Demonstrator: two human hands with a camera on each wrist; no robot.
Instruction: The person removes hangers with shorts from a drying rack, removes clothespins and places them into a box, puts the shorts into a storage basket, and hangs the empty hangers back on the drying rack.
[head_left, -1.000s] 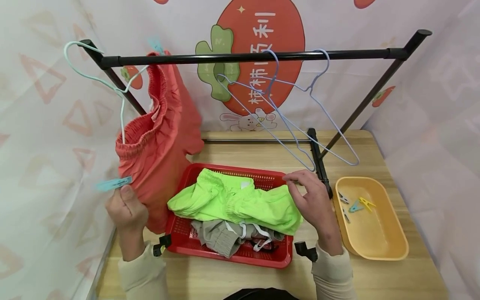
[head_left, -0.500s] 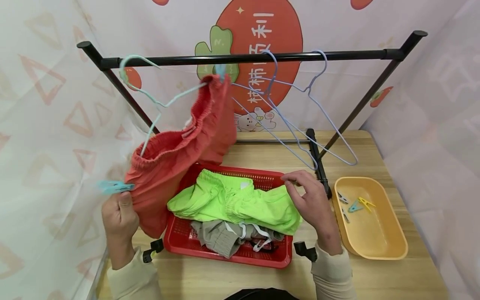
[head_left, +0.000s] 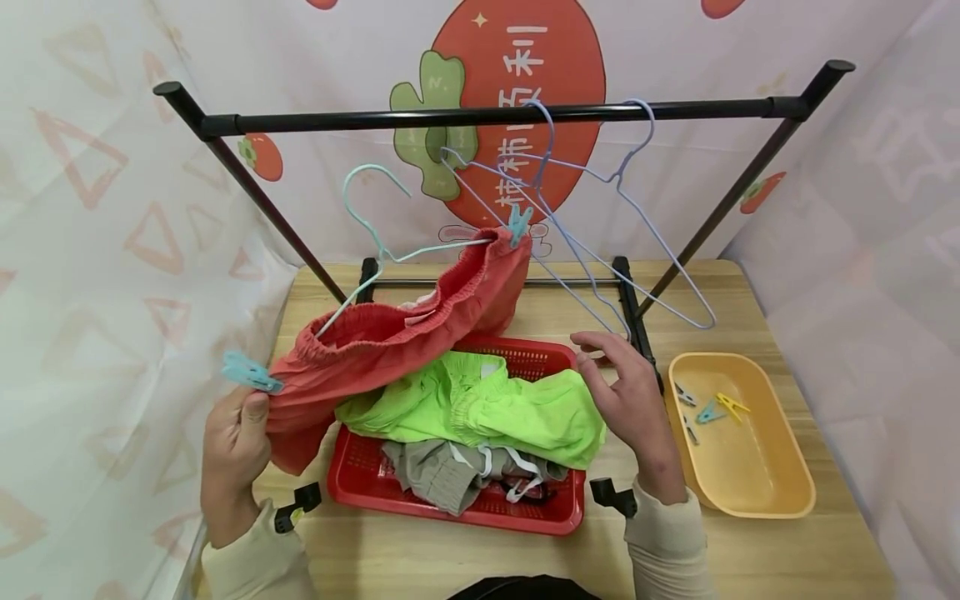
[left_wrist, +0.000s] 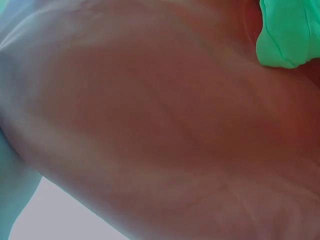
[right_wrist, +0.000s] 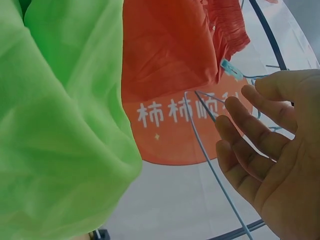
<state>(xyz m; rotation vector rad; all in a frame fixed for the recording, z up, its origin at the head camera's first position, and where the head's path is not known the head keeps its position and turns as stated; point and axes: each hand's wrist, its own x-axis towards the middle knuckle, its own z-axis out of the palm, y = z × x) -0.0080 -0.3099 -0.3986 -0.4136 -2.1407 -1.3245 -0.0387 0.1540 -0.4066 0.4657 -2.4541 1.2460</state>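
My left hand [head_left: 236, 437] grips the left end of a pair of red shorts [head_left: 390, 346], its thumb lying on the cloth just below a light blue clothespin [head_left: 253, 372]. A mint-green hanger [head_left: 375, 237] runs into the waistband, its hook free of the rack. A second blue clothespin [head_left: 519, 225] clips the far end of the waistband. Red cloth [left_wrist: 165, 115] fills most of the left wrist view. My right hand [head_left: 622, 396] holds nothing; its fingers are loosely bent beside neon green shorts [head_left: 525, 412], and in the right wrist view its palm shows.
A black rack bar [head_left: 322, 122] crosses the back, carrying two lilac hangers [head_left: 637, 212]. Below, a red basket [head_left: 457, 521] holds the green shorts and a grey garment with white cords [head_left: 442, 475]. A yellow tray [head_left: 750, 483] with several clothespins [head_left: 708, 412] stands at right.
The red shorts and their hanger have moved right and down, away from the rack's left end, and now overlap the basket. My left hand stays low at left; the right hand has barely moved.
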